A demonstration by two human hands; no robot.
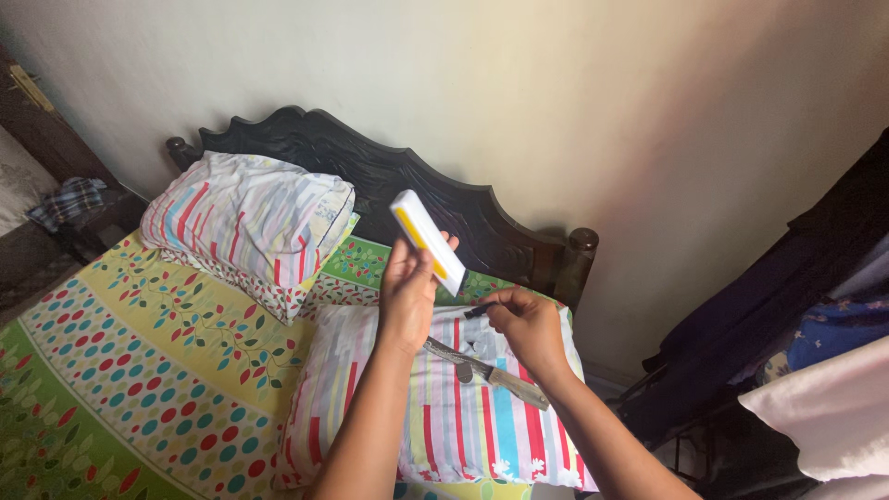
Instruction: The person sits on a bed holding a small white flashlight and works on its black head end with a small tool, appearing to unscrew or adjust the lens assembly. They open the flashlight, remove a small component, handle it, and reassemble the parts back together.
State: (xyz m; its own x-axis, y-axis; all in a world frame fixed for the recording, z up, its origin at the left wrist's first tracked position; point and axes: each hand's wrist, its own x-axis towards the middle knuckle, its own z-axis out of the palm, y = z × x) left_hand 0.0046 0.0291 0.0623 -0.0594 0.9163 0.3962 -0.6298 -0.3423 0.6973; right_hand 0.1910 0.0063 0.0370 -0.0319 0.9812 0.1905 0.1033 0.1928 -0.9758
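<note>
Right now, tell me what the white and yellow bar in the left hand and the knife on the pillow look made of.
White and yellow bar: likely smooth plastic, with a glossy, moulded casing. Knife: dull grey blade that looks like metal; its pale brownish handle is possibly wood, but too small to tell. Pillow: striped woven cloth.

Bed (139,370) stands against the wall (556,93), headboard (370,171) behind. Two pillows on it: one (245,222) at the left by the headboard, one (444,407) to its right and nearer. A knife (486,370) lies on the near pillow. Above that pillow, left hand (407,292) holds up a box (428,241); right hand (528,324) beside it pinches a small object (477,311). Clothes (787,352) hang right of the bed.
</note>
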